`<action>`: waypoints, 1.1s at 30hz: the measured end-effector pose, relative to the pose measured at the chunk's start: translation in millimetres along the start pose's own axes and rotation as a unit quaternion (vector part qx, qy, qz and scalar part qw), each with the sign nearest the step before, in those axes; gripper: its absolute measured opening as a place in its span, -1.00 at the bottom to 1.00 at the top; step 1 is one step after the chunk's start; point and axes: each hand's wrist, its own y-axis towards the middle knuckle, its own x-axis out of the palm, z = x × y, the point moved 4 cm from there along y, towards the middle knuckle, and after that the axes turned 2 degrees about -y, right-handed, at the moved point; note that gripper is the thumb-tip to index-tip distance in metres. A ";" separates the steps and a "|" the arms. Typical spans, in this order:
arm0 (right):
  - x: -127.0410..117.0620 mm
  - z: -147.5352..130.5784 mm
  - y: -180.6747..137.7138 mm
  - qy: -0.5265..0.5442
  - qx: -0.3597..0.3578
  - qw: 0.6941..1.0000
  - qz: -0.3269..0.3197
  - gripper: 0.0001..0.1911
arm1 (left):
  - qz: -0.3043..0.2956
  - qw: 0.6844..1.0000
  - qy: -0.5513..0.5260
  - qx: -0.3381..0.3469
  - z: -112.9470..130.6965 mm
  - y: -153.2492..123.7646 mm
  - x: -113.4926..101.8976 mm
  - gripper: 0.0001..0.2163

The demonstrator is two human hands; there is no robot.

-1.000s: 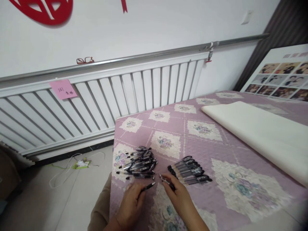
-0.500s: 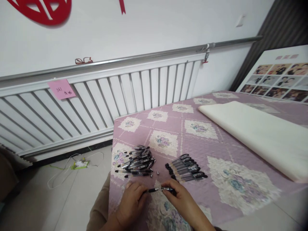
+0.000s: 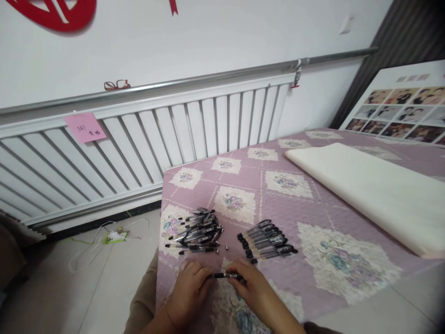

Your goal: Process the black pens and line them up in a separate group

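Note:
My left hand (image 3: 189, 288) is closed around the rear of a black pen (image 3: 219, 275), which lies level just above the cloth near the front edge. With the fingertips of my right hand (image 3: 253, 284) I pinch a dark pen cap (image 3: 233, 275); it meets the pen's front end, so the two form one line. Beyond my left hand lies a loose pile of uncapped pens (image 3: 200, 234), with small tips or caps around its right side. A neat row of capped pens (image 3: 267, 241) sits beyond my right hand.
A purple floral cloth (image 3: 250, 181) covers the surface. On the right lies a folded cream sheet (image 3: 368, 195), with a photo board (image 3: 399, 104) behind it. A white radiator (image 3: 194, 125) runs along the far edge. A power strip (image 3: 116, 237) with cables lies on the floor.
My right hand has moved left, bringing the cap over the pen's tip; the gap between them has closed. My left hand keeps its hold. The view has shifted slightly.

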 end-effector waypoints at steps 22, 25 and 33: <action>32.8 -12.6 12.0 -0.120 -0.007 0.992 -0.049 -0.77 | -0.008 1.000 0.028 0.009 -2.1 -0.6 2.0 -0.85; 41.3 -11.2 11.0 -0.192 -0.020 0.980 -0.041 -0.82 | -0.013 0.999 0.036 0.026 -0.2 -0.9 2.4 -0.85; 32.6 3.1 0.6 -0.304 -0.073 0.949 0.039 -0.81 | 0.006 0.998 0.015 0.066 2.2 -4.0 1.3 -0.85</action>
